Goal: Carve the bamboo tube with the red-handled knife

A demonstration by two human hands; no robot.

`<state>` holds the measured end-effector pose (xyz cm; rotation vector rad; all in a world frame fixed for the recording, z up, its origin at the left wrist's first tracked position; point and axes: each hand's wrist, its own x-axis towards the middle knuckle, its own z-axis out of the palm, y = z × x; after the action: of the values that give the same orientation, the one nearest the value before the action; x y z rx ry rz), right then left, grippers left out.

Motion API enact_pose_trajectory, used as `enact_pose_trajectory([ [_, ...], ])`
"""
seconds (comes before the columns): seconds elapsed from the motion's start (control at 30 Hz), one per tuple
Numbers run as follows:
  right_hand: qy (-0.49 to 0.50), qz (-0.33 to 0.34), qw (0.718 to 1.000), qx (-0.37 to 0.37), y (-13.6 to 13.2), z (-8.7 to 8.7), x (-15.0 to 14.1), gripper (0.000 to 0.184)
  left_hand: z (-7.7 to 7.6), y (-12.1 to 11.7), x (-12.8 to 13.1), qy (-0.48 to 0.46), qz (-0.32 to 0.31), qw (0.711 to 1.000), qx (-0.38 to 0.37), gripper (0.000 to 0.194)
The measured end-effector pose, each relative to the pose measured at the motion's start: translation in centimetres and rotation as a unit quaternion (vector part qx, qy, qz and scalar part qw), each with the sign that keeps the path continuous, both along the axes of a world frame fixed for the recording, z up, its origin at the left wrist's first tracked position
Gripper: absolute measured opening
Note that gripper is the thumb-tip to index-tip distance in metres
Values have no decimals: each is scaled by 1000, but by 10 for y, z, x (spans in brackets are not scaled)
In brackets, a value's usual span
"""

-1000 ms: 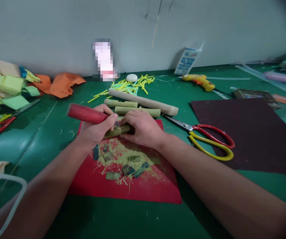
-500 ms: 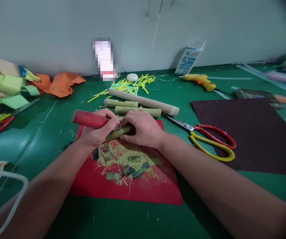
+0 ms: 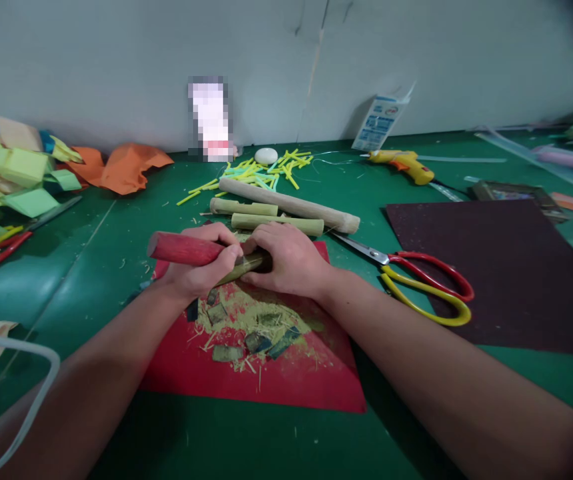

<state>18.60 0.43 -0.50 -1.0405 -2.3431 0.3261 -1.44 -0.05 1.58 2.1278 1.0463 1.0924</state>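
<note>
My left hand [image 3: 205,259] is wrapped round the thick wooden handle of a red-handled cutting tool [image 3: 181,248]. Its butt points left, and the short metal end by my fingertips is mostly hidden. That end meets a piece of bamboo [image 3: 240,268], which my right hand [image 3: 289,259] grips from the right and partly covers. Both hands are close together above a red sheet [image 3: 311,390]. On the sheet lie pale dust, shavings and several dark bamboo chips [image 3: 227,353].
Beyond my hands lie two cut bamboo lengths [image 3: 277,224] and a longer pale stick [image 3: 286,204]. Scissors [image 3: 426,280] rest to the right, partly on a dark sheet [image 3: 531,280]. Farther back are a yellow glue gun [image 3: 401,165] and yellow tube pieces [image 3: 294,163]. Folded papers [image 3: 21,170] crowd the left.
My left hand has shifted slightly right along the bamboo, and the tool's butt has dropped a little. My right hand keeps its hold in nearly the same place.
</note>
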Motion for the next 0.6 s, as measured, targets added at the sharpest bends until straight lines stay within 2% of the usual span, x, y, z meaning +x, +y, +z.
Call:
enact_pose_trajectory([
  [0.33, 6, 4, 1000, 3, 0, -2, -1, 32, 0, -1, 1, 14, 6, 1000, 22, 20],
  [0.6, -4, 0, 1000, -2, 0, 0, 0, 31, -7, 3, 2, -37, 2, 999, 33, 17],
])
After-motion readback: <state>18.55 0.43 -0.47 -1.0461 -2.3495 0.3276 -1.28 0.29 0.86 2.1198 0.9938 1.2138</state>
